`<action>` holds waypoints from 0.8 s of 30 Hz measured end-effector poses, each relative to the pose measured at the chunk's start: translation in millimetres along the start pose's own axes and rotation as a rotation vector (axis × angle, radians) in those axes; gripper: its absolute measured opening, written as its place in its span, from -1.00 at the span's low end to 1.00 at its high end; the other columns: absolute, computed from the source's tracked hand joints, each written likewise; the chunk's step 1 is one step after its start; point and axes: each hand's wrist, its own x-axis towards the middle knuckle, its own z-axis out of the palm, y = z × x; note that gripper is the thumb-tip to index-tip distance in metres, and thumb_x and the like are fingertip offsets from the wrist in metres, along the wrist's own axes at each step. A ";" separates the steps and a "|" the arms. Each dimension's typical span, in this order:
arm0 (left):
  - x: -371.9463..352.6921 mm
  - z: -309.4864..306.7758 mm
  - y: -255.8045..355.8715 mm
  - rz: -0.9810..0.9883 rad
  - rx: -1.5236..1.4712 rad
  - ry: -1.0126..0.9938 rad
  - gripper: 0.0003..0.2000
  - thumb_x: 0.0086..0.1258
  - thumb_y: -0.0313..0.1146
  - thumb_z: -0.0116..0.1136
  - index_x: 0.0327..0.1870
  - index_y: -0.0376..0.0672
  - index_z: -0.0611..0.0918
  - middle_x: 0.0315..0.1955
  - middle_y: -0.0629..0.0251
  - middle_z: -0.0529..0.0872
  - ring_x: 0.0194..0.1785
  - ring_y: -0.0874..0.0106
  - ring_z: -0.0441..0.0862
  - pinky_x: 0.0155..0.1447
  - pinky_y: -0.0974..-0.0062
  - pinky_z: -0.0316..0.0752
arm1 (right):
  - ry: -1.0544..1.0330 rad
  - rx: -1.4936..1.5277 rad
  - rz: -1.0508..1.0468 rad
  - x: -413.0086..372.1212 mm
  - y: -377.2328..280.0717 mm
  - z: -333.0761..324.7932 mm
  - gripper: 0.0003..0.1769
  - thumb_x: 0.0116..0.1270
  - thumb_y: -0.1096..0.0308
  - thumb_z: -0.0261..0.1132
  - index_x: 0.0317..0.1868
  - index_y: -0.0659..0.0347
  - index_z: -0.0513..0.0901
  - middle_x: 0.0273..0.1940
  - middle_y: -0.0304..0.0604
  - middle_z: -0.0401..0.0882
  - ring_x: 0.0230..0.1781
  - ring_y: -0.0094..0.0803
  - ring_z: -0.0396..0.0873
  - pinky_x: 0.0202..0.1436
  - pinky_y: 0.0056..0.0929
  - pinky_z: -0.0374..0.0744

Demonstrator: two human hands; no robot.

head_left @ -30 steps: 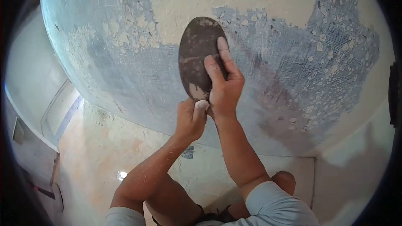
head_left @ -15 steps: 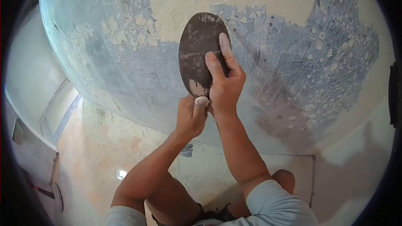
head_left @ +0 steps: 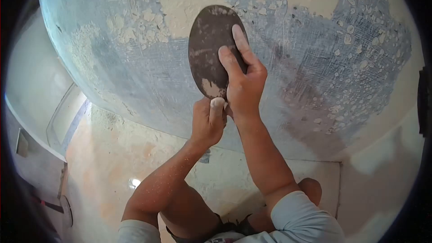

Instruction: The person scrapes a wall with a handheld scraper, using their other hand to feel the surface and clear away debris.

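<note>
Wall (head_left: 148, 76), big, curved, blue-grey w/ cream patches & pale flecks, fills most of view; below it, pale dusty floor (head_left: 108, 153) w/ faint orange stains. Dark-brown flat oval pad (head_left: 204, 58) w/ pale smears is in front of wall, abt mid-view, long axis near vertical; can't tell if it touches wall. Bare R hand (head_left: 246, 85), whitish at fingertips, holds pad's lower right edge, thumb & one finger along near face, other fingers hidden. Bare L hand (head_left: 209, 119), curled narrow, is at pad's bottom tip, thumb uppermost; can't tell what its hidden fingers close on. Small dark-grey patch (head_left: 205, 156) on floor beside L forearm.
</note>
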 end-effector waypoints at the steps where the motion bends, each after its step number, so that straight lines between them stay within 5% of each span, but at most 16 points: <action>1: 2.4 4.8 4.8 0.002 0.002 0.022 -0.41 0.73 0.04 -0.16 -0.50 -0.26 0.50 -0.70 0.40 0.50 -0.63 0.60 0.42 -0.55 0.49 0.28 | 0.005 0.002 0.001 0.4 2.8 -0.1 -0.48 0.44 0.46 0.35 0.38 0.40 0.58 0.31 0.07 0.66 0.30 -0.37 0.58 0.41 -0.40 0.47; 17: 12.2 -0.7 -11.2 0.077 0.016 0.028 -0.43 0.72 -0.01 -0.20 -0.52 -0.22 0.52 -0.70 0.40 0.51 -0.63 0.57 0.43 -0.53 0.45 0.27 | -0.029 -0.077 -0.068 2.1 6.3 4.3 -0.47 0.43 0.45 0.37 0.39 0.38 0.58 0.30 0.11 0.66 0.36 -0.27 0.57 0.45 -0.36 0.44; 19: 6.6 -1.1 -18.7 0.068 -0.001 0.042 -0.42 0.72 0.00 -0.20 -0.53 -0.22 0.52 -0.71 0.41 0.49 -0.63 0.58 0.42 -0.54 0.45 0.26 | -0.016 -0.080 0.052 -3.8 2.2 2.9 -0.46 0.46 0.48 0.37 0.41 0.39 0.56 0.38 -0.03 0.60 0.28 -0.47 0.54 0.40 -0.48 0.45; 24: 6.3 -1.4 -5.6 0.033 -0.080 0.027 -0.38 0.74 0.07 -0.22 -0.53 -0.21 0.52 -0.73 0.42 0.48 -0.63 0.62 0.41 -0.55 0.49 0.24 | -0.051 -0.111 -0.032 4.0 9.7 4.6 -0.46 0.45 0.50 0.36 0.42 0.35 0.56 0.30 -0.06 0.67 0.22 -0.50 0.57 0.35 -0.50 0.48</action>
